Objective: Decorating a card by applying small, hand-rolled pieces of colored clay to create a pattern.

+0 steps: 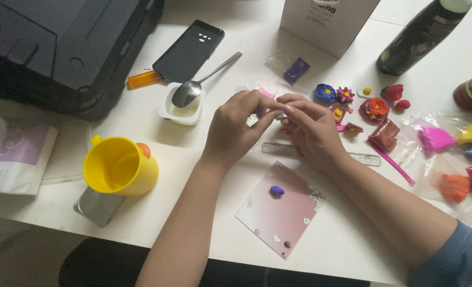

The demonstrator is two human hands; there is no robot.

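Observation:
My left hand (236, 127) and my right hand (310, 127) meet fingertip to fingertip above the white table (204, 223). Between the fingertips sits a small piece of clay (279, 115), with a bit of pink and green showing; most of it is hidden. A pink card (281, 210) lies just below my hands, with a small purple clay lump (277, 191) on it. A clear ruler (363, 158) lies under my right hand. Finished clay flowers, one blue (325, 93), one pink (345, 95) and one orange (375, 108), lie just beyond my right hand.
A yellow mug (120, 166) stands at the left. A white cup holding a metal spoon (191, 90), a black phone (189, 50) and a black case (61, 48) lie behind. Bags of coloured clay (448, 159), a pink tool (392, 163), bottles (416, 37) and a white bag (326, 21) are on the right.

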